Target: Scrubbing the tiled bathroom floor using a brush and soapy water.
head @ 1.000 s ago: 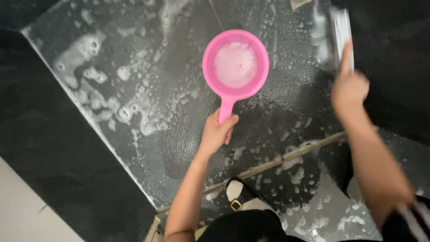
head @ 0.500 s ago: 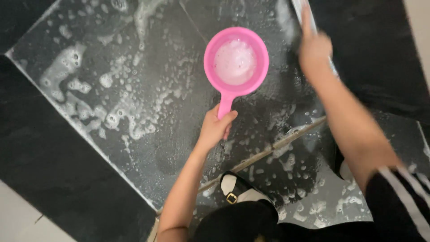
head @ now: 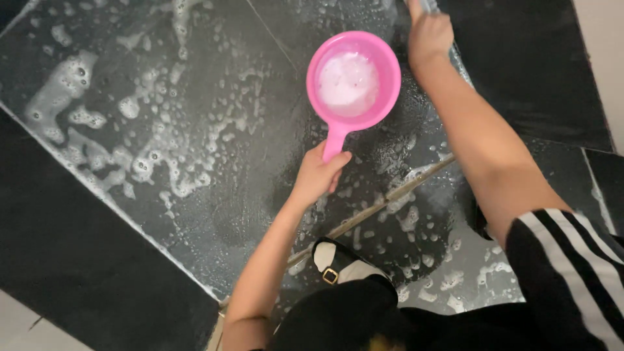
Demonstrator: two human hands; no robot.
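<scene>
Head view: our left hand (head: 318,174) wraps its fingers around the handle of a pink scoop (head: 353,81) of suds resting on the wet, soapy floor (head: 195,130), while our right hand (head: 429,32) clenches something we cannot make out.

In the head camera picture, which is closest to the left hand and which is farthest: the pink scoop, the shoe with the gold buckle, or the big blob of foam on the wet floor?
Measured from the left hand:
1. Pink scoop: its handle is in that hand, bowl just above.
2. Shoe with the gold buckle: below the hand, beside the forearm.
3. Big blob of foam: far away at the upper left of the wet floor.
</scene>
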